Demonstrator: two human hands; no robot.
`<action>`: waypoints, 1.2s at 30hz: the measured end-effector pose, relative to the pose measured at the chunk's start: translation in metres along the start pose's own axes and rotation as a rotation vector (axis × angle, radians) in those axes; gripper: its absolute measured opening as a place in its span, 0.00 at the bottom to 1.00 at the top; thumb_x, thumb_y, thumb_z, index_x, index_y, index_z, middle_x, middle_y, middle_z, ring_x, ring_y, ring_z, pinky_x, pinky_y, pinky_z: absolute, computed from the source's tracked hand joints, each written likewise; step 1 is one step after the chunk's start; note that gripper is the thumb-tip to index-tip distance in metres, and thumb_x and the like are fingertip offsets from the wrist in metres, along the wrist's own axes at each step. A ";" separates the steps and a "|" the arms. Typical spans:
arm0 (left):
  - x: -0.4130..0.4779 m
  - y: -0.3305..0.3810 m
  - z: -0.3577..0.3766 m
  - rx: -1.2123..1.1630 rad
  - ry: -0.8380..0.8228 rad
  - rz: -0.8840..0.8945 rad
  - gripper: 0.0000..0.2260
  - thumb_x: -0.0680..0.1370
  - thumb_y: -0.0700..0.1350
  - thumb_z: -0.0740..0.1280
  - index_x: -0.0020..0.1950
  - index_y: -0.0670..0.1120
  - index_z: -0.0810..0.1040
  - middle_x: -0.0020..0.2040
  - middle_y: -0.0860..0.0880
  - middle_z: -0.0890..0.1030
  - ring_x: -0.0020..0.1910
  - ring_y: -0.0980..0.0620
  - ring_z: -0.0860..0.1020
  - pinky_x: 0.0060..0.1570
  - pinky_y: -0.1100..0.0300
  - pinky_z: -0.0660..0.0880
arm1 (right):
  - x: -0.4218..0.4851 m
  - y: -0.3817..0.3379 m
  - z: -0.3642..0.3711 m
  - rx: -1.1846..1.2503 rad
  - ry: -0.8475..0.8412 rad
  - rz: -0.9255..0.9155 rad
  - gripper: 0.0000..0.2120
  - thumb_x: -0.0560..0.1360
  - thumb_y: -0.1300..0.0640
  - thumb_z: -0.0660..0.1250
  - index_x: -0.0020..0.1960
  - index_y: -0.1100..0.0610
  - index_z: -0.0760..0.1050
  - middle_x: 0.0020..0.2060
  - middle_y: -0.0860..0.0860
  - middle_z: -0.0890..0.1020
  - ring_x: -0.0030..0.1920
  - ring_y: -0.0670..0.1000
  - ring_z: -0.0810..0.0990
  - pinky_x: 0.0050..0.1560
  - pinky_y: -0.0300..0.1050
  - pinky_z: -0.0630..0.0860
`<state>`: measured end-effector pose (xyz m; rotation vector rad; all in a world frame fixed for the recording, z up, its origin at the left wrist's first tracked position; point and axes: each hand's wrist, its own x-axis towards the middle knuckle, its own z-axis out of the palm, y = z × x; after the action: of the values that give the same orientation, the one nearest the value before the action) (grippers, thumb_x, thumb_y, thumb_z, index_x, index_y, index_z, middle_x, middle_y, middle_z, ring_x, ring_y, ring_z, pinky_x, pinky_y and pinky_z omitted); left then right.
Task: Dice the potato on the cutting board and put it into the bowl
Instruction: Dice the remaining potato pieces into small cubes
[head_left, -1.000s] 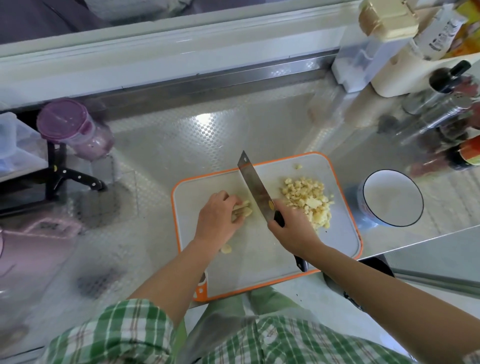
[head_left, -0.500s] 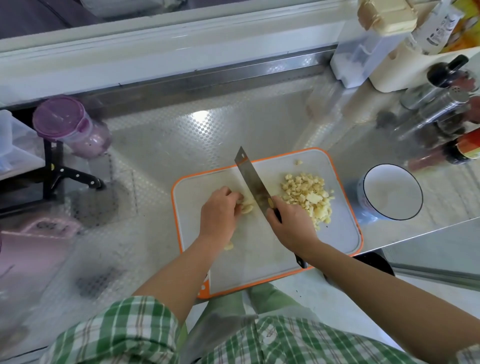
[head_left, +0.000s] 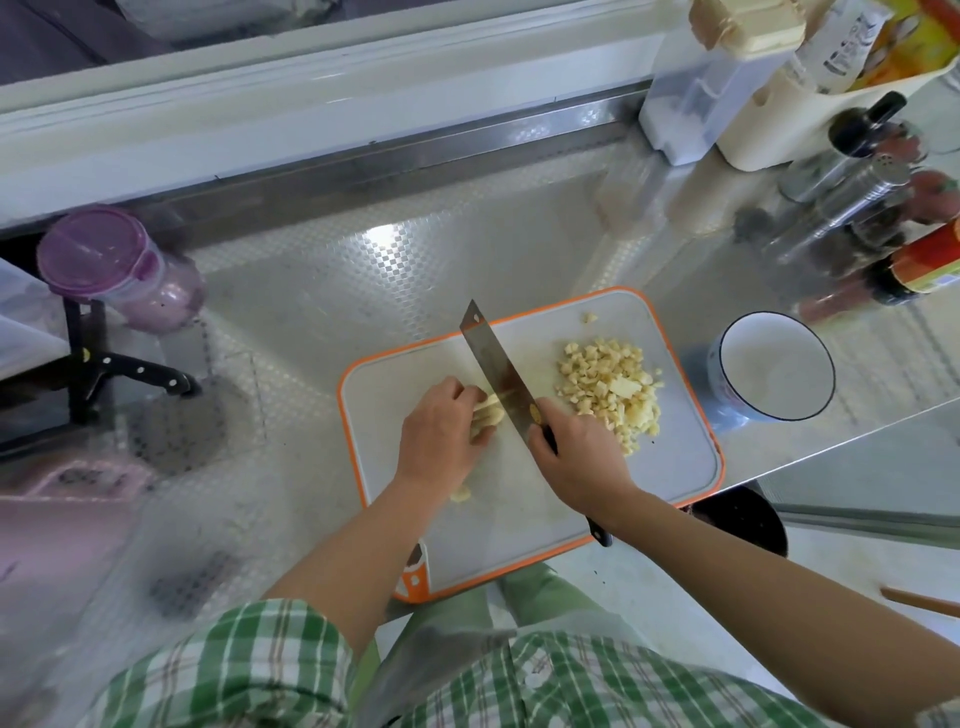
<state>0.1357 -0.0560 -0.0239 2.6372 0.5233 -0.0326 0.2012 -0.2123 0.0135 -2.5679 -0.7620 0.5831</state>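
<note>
Orange-rimmed and pale grey, the cutting board (head_left: 675, 467) lies at the centre of the frame on a patterned steel counter (head_left: 415, 291). Just left of centre, the left hand (head_left: 441, 436) curls its fingers over a few pale potato strips (head_left: 488, 415) and pins them to the board. Just right of them, the right hand (head_left: 582, 457) grips the dark handle of a cleaver (head_left: 493, 364), whose long blade runs up and to the left and meets the right end of the strips, close beside the left knuckles. Right of the blade, a heap of diced potato (head_left: 608, 389) sits on the board's upper right part, with 1 stray cube (head_left: 588, 317) near the far edge and 1 small piece (head_left: 460, 493) by the left wrist. A white bowl (head_left: 774, 364) with a dark rim stands on the counter at the right of the frame, just beside the board. At the upper left stands a purple-lidded jar (head_left: 104, 254), with a black-handled knife (head_left: 140, 371) below it. Bottles and containers crowd the upper right corner, and green plaid cloth fills the bottom
</note>
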 end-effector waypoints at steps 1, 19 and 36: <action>0.000 0.000 0.001 0.008 0.006 0.006 0.12 0.71 0.49 0.73 0.51 0.47 0.79 0.45 0.47 0.75 0.46 0.46 0.76 0.38 0.54 0.74 | 0.001 -0.001 0.001 -0.008 -0.004 -0.001 0.08 0.79 0.57 0.58 0.41 0.57 0.65 0.24 0.51 0.67 0.25 0.55 0.67 0.26 0.44 0.60; 0.004 -0.003 0.003 -0.086 0.024 -0.008 0.10 0.71 0.49 0.74 0.48 0.47 0.82 0.44 0.49 0.77 0.45 0.48 0.76 0.39 0.54 0.74 | 0.011 -0.009 0.013 -0.029 0.014 0.030 0.06 0.81 0.56 0.55 0.45 0.53 0.60 0.25 0.52 0.68 0.27 0.57 0.68 0.27 0.47 0.61; 0.004 0.000 0.003 -0.109 0.030 -0.071 0.02 0.73 0.43 0.71 0.44 0.45 0.82 0.43 0.48 0.78 0.44 0.47 0.75 0.38 0.54 0.72 | 0.012 -0.018 0.027 -0.107 -0.033 0.031 0.08 0.81 0.55 0.54 0.57 0.56 0.67 0.30 0.51 0.70 0.32 0.57 0.70 0.34 0.47 0.65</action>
<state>0.1395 -0.0559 -0.0271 2.5159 0.6115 0.0125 0.1897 -0.1852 -0.0036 -2.6783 -0.7852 0.6114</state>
